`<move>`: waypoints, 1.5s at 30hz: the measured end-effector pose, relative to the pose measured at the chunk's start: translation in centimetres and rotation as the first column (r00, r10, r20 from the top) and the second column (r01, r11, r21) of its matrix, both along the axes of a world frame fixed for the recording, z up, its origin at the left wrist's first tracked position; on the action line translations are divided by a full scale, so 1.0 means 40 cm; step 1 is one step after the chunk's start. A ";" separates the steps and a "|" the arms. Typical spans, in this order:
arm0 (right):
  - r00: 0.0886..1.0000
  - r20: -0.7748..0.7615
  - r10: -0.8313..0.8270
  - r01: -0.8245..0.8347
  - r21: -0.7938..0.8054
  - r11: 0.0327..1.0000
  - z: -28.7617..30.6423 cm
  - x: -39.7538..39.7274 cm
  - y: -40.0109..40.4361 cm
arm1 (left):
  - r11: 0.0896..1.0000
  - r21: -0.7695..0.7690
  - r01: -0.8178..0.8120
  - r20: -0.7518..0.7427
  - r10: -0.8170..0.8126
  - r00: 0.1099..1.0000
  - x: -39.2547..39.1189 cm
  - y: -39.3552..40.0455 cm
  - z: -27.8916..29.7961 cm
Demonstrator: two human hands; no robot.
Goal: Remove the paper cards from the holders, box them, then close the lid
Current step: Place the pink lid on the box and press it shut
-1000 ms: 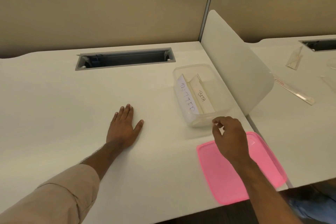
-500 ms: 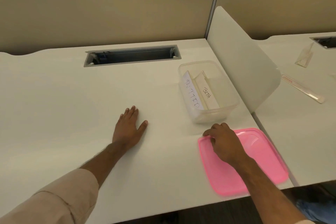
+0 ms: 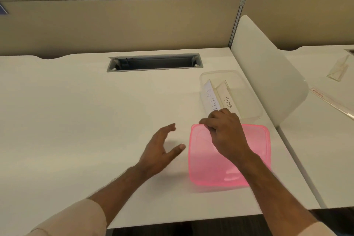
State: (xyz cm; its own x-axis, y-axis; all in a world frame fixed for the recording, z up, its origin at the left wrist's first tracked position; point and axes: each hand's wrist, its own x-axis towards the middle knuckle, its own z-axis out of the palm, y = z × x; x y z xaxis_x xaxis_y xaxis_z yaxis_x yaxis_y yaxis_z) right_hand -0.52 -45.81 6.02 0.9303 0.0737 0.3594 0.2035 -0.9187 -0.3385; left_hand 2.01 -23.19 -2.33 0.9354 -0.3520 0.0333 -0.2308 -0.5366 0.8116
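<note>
A clear plastic box [image 3: 249,90] stands on the white desk near the side divider. Inside it lie two paper cards, one with large letters [image 3: 209,97] and one marked BETA [image 3: 229,102]. The pink lid [image 3: 208,165] is in front of the box, its far edge raised off the desk. My right hand [image 3: 224,132] grips that far left corner of the lid. Just left of the lid, my left hand [image 3: 161,151] hovers with the fingers spread, holding nothing.
A grey cable slot [image 3: 155,62] is cut into the desk at the back. A white divider [image 3: 268,67] rises right of the box. On the neighbouring desk lie a clear card holder [image 3: 338,69] and a long clear strip [image 3: 333,103].
My right hand dropped from above the box onto the lid, took hold of its far corner and tilted it up. My left hand lifted off the desk and moved right toward the lid.
</note>
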 end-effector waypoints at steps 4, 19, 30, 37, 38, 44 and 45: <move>0.997 0.078 0.029 -0.032 0.039 0.999 0.039 0.017 0.056 | 0.994 -0.111 -0.027 -0.018 0.025 1.000 -0.021 -0.013 0.045; 0.971 0.240 -0.023 -0.049 0.290 0.956 0.140 0.025 0.253 | 0.954 -0.256 -0.155 0.185 0.206 0.961 -0.002 0.176 0.205; 0.932 -0.076 -0.356 0.250 0.844 0.475 0.142 -0.014 0.301 | 0.974 -0.128 -0.189 0.722 0.222 0.655 0.018 0.287 0.266; 0.969 -0.246 -0.033 0.247 0.952 0.178 0.194 -0.026 0.337 | 0.983 -0.034 -0.182 0.840 0.127 0.528 0.008 0.229 0.279; 0.967 -0.255 -0.004 0.252 0.952 0.175 0.200 -0.022 0.339 | 0.985 -0.014 -0.174 0.846 0.104 0.522 0.009 0.219 0.282; 0.967 -0.246 0.069 0.244 0.969 0.041 0.207 0.004 0.278 | 0.991 0.064 -0.115 0.883 -0.003 0.470 0.037 0.157 0.280; 0.966 -0.247 0.079 0.245 0.969 0.032 0.207 0.007 0.264 | 0.991 0.077 -0.107 0.875 -0.016 0.484 0.039 0.147 0.284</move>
State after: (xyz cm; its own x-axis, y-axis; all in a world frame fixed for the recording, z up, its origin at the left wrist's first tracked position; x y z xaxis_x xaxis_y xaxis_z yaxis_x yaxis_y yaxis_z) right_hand -0.24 -35.26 14.30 0.9469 -0.2822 -0.1538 -0.0570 0.3236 -0.9445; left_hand 3.58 -17.29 9.02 0.4614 -0.3681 0.8072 -0.7595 -0.6342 0.1448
